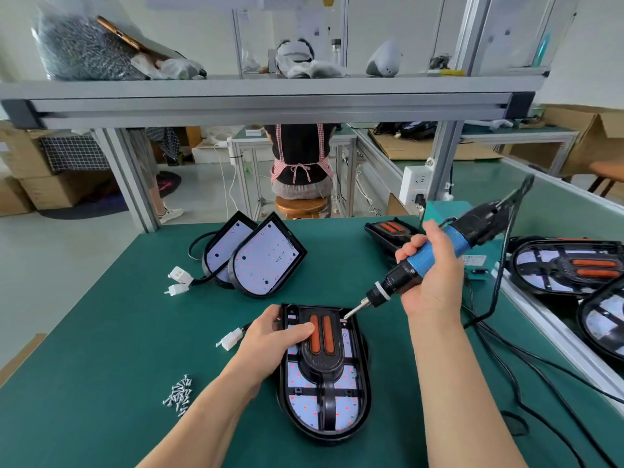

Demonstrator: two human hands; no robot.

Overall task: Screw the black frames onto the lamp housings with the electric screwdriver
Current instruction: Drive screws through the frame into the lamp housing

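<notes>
The lamp housing (pixel 367 396) lies on the green counter (pixel 101 332) with the black frame (pixel 324 369) set in it. The left hand (pixel 273 336) presses on the frame's upper left, fingers straight. The right hand (pixel 434 278) grips the tilted screwdriver (pixel 429 254), its bit at the frame's top right corner. Loose screws (pixel 179 395) lie to the left. Two more housings (pixel 266 261) overlap farther back.

I see screw pile (pixel 179 395) left of lamp housing (pixel 326 376), two unframed housings (pixel 256 256) behind it, finished lamps (pixel 567 266) far right
</notes>
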